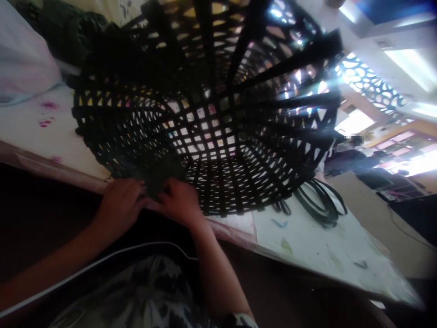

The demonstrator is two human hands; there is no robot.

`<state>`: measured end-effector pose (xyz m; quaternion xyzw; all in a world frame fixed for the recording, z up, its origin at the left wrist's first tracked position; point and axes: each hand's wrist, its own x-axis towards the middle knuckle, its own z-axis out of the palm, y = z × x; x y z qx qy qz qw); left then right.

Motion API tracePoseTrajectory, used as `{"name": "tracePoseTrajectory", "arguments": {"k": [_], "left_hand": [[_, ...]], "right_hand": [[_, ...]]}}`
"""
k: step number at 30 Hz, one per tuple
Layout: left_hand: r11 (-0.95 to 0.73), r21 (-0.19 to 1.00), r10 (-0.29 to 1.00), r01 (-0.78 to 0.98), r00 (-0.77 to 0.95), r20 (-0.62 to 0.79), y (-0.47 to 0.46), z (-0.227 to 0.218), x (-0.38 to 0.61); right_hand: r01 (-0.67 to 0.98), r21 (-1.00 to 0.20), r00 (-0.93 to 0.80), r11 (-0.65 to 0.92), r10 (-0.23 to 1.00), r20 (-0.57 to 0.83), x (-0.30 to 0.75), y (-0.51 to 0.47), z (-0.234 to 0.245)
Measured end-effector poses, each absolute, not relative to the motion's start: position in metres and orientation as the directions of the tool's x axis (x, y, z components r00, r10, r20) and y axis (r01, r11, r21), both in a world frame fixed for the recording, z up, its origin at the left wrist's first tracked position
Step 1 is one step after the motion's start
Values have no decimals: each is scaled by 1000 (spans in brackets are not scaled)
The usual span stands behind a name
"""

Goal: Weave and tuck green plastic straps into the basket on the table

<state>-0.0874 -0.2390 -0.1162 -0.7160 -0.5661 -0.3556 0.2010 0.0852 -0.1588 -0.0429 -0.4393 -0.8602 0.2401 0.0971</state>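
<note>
A large dark woven basket (pixel 218 180), made of flat strips, fills the middle of the head view. It lies tilted on the table, with its open mouth facing me and its latticed bottom showing light through. My left hand (pixel 121 205) is closed at the lower left of the rim, fingers bent against the weave. Close beside it, my right hand (pixel 182 200) is closed on the same stretch of rim. The fingertips of both hands are dark and partly hidden, so any single strip between them cannot be made out.
The table (pixel 300 246) has a pale covering, and its near edge runs just below my hands. A coil of dark strips (pixel 321 205) lies right of the basket, near small scraps. White cloth (pixel 27 59) and a dark bundle (pixel 73 27) are at left. A person (pixel 351 157) is farther back.
</note>
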Motion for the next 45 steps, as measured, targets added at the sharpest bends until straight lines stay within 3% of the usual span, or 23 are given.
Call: {"name": "tracePoseTrajectory", "arguments": {"k": [5, 20, 28, 39, 45], "left_hand": [[-284, 90, 639, 955, 119, 760, -240, -119, -87], [-237, 159, 653, 958, 35, 757, -240, -118, -82], [-299, 82, 662, 951, 145, 735, -241, -111, -87], [-305, 153, 718, 940, 121, 686, -238, -108, -90], [-371, 165, 769, 914, 203, 606, -228, -106, -106]], "right_hand": [[717, -493, -601, 493, 795, -80, 85, -158, -42], [720, -435, -637, 541, 764, -103, 88, -159, -38], [706, -473, -627, 527, 775, -72, 87, -157, -38], [775, -398, -574, 491, 810, -118, 76, -155, -31], [768, -439, -559, 466, 822, -106, 77, -156, -27]]}}
